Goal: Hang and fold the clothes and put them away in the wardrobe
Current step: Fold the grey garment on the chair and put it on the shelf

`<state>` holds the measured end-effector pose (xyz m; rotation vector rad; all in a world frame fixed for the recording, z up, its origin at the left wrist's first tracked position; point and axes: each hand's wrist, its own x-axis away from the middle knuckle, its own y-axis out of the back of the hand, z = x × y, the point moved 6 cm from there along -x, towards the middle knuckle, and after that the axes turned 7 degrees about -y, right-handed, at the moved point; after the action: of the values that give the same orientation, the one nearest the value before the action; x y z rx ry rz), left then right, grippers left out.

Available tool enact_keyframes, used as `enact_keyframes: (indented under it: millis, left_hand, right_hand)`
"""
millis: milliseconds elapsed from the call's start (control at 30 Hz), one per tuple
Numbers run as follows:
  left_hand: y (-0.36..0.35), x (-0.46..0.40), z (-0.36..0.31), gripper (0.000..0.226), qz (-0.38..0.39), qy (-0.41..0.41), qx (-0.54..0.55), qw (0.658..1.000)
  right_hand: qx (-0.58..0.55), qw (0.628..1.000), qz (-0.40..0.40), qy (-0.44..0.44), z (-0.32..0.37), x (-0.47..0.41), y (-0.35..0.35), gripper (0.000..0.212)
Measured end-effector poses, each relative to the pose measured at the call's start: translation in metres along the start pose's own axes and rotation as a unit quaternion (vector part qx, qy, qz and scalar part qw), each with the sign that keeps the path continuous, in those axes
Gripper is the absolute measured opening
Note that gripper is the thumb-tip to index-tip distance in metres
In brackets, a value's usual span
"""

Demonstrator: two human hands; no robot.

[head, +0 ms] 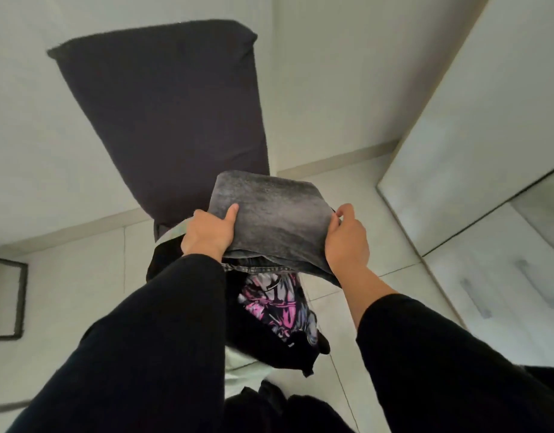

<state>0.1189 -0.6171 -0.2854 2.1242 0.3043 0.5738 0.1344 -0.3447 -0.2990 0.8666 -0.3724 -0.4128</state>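
Folded grey jeans (275, 220) are gripped at both edges, left hand (208, 232) & right hand (347, 242), thumbs on top, just above the printed top (279, 307) (still unfolded). Folding looks done imo; next they'd be carried right to the wardrobe (475, 151).

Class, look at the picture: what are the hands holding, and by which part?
Both hands, left and right, hold the folded grey jeans by their two opposite side edges.
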Motion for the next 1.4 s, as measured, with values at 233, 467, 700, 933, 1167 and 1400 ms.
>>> enact_keyframes:
  millis: [233, 467, 700, 933, 1167, 1400]
  left_hand:
    - [-0.07, 0.082, -0.156, 0.08, 0.063, -0.147, 0.006, 0.987]
    - [-0.171, 0.242, -0.274, 0.083, 0.159, -0.295, 0.013, 0.942]
    - [-0.26, 0.423, -0.344, 0.074, 0.237, -0.399, 0.0, 0.886]
    - [-0.345, 0.54, -0.388, 0.067, 0.285, -0.487, -0.047, 0.824]
    - [-0.439, 0.586, -0.425, 0.056, 0.331, -0.523, -0.064, 0.783]
    - [-0.535, 0.615, -0.482, 0.05, 0.344, -0.573, -0.058, 0.742]
  right_hand:
    - [-0.022, 0.989, -0.121, -0.082, -0.107, -0.013, 0.16, 0.023]
    - [-0.038, 0.948, -0.237, -0.21, -0.273, 0.04, 0.314, 0.022]
    - [-0.027, 0.888, -0.326, -0.323, -0.417, 0.134, 0.432, 0.025]
    - [-0.027, 0.833, -0.371, -0.41, -0.53, 0.187, 0.479, 0.024]
    - [-0.007, 0.802, -0.386, -0.456, -0.607, 0.177, 0.498, 0.02]
    - [0.001, 0.771, -0.401, -0.495, -0.688, 0.131, 0.512, 0.024]
